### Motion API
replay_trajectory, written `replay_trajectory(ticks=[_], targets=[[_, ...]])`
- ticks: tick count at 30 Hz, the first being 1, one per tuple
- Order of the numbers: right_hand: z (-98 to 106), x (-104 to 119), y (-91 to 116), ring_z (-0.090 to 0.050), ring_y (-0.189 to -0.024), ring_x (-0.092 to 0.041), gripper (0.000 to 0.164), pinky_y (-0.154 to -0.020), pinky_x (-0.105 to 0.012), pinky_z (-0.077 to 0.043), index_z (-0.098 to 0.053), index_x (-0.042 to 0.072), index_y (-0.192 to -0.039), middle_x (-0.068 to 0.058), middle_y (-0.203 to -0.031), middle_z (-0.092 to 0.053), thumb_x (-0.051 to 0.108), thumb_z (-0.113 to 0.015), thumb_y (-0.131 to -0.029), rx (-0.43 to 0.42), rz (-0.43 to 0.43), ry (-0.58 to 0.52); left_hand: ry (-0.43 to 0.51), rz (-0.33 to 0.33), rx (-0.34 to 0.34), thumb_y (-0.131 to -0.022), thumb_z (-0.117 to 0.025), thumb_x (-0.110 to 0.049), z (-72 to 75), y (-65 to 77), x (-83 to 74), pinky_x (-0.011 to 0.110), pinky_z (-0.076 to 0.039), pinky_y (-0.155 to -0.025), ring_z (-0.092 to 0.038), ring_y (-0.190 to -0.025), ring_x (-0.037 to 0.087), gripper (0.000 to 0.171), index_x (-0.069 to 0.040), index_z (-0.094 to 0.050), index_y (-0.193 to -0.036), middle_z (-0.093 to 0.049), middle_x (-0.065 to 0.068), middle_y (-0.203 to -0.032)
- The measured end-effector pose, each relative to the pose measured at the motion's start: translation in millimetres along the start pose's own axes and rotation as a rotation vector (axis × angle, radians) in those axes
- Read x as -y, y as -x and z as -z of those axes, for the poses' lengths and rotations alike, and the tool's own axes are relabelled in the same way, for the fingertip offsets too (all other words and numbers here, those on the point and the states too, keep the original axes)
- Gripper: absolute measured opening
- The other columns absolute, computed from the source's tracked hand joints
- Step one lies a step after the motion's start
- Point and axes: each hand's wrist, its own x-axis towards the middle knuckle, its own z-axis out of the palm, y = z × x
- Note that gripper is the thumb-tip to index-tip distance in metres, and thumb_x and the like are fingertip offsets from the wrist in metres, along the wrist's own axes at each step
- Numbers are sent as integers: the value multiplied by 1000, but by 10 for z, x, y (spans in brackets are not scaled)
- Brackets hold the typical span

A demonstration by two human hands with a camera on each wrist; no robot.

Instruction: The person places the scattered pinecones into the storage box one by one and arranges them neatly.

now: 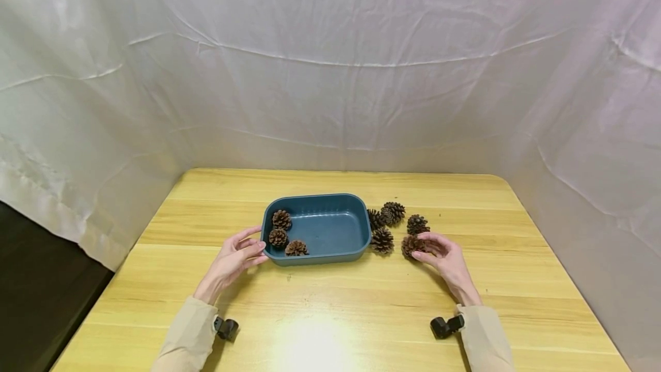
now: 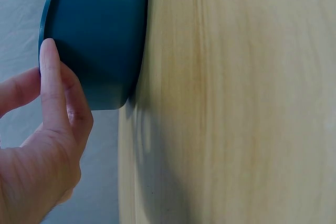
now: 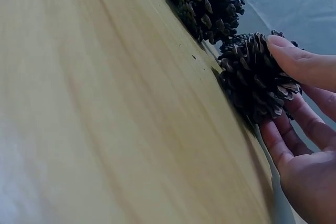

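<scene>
A dark blue rectangular plastic tub (image 1: 330,233) sits on the table with three brown pine cones (image 1: 281,220) at its left end. My left hand (image 1: 239,258) holds the tub by its left end. In the left wrist view, the thumb (image 2: 51,77) lies at the tub's rim and other fingers are against its outer wall. To the tub's right, my right hand (image 1: 446,258) grips a pine cone (image 1: 412,245) between thumb and fingers. The right wrist view shows this pine cone (image 3: 254,77) close to the tabletop; whether it touches is unclear.
Several more pine cones lie between the tub and my right hand, among them one (image 1: 382,241) by the tub's right wall and another (image 1: 417,224) just behind the gripped one. A pale cloth (image 1: 341,102) hangs behind the wooden table (image 1: 361,314) and along its sides.
</scene>
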Motion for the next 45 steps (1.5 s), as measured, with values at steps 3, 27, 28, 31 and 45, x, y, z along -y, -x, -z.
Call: replay_trajectory(ticks=[3,27,28,31,45], targets=[[2,10,7,-61,-105,3,52,-96,-8,-51,-54,-14,-128,20,-114,-65,-2,-77,-83,-9,-15,28,-1,2,1,-101,-53,2,-1,-2,-3,21,-64,-84,-69,-86,8,65,9,-19,-156,-62,-2,-99],[56,201,-42,-64,-106,0,60,-100,-6,-49,-53,-7,-135,5,-122,-66,16,-79,-87,7,-99,98,-8,3,-3,-101,-53,2,-11,5,-19,21,-64,-83,-69,-84,7,64,9,-20,-155,-63,-3,-98],[55,208,-50,-65,-106,-1,59,-101,-7,-50,-53,-7,-136,5,-122,-66,16,-79,-87,15,-94,95,-9,4,-4,-101,-53,2,-10,5,-18,21,-64,-84,-69,-84,7,64,9,-20,-155,-63,-3,-98],[56,227,-76,-65,-107,-4,58,-100,-9,-51,-52,-9,-135,8,-119,-66,13,-77,-88,49,-61,88,-12,7,-5,-101,-52,2,-9,6,-18,22,-64,-84,-68,-84,7,64,9,-20,-156,-62,-2,-98],[1,414,-210,-64,-108,-10,55,-101,-9,-50,-55,-7,-134,-10,-127,-64,13,-77,-88,89,-2,145,-6,9,-1,-101,-52,3,-13,7,-26,21,-64,-83,-68,-85,7,64,8,-20,-156,-61,-1,-99]])
